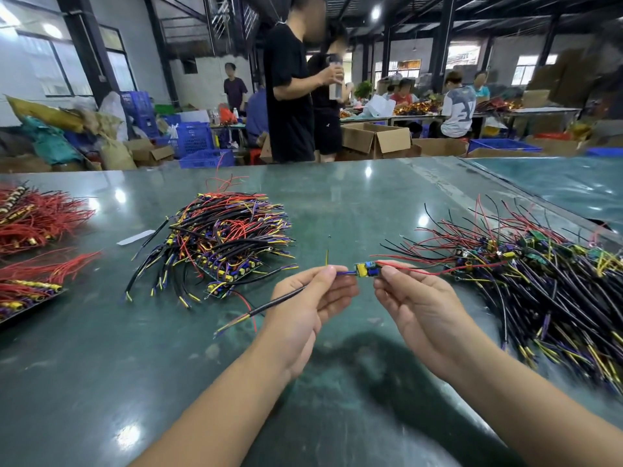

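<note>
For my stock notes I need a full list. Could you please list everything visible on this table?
small board: one, green and yellow, held up, front centre
black cable: one, black with blue end, left of that board
middle pile: one, black, red, yellow wires, centre
right pile: one, same colours, right side
red bundles: several, red, far left
table: one, green
left hand: one, pinches black cable
right hand: one, pinches small board

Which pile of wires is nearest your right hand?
The pile on the right, beside the right hand; the middle pile and red piles lie farther left.
</note>
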`<state>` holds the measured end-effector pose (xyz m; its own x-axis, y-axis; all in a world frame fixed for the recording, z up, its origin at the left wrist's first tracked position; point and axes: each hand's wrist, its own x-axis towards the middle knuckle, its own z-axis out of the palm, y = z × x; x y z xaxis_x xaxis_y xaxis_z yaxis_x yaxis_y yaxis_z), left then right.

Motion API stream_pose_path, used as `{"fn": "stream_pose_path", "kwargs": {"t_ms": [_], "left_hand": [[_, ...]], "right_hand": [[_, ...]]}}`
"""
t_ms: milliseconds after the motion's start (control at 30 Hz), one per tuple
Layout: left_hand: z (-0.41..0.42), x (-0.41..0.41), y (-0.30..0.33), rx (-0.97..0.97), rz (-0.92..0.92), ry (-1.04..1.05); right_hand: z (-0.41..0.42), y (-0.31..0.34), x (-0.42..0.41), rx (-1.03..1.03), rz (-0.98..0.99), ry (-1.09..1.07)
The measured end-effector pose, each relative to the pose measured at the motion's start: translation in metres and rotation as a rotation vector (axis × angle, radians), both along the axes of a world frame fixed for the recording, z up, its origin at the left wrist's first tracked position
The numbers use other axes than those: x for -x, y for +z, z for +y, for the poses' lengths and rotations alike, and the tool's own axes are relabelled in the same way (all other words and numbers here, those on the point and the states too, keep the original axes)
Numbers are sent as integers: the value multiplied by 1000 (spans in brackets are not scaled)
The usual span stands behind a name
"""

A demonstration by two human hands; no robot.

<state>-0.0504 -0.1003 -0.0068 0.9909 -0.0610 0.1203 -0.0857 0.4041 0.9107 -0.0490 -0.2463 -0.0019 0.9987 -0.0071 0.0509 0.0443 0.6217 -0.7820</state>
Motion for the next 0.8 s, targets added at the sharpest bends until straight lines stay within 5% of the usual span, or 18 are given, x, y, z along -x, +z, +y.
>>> {"fn": "stream_pose_path", "kwargs": {"t_ms": [800], "left_hand": [[3, -3, 1, -26, -3, 23]], "right_hand": [[2, -2, 2, 246, -180, -29]]}}
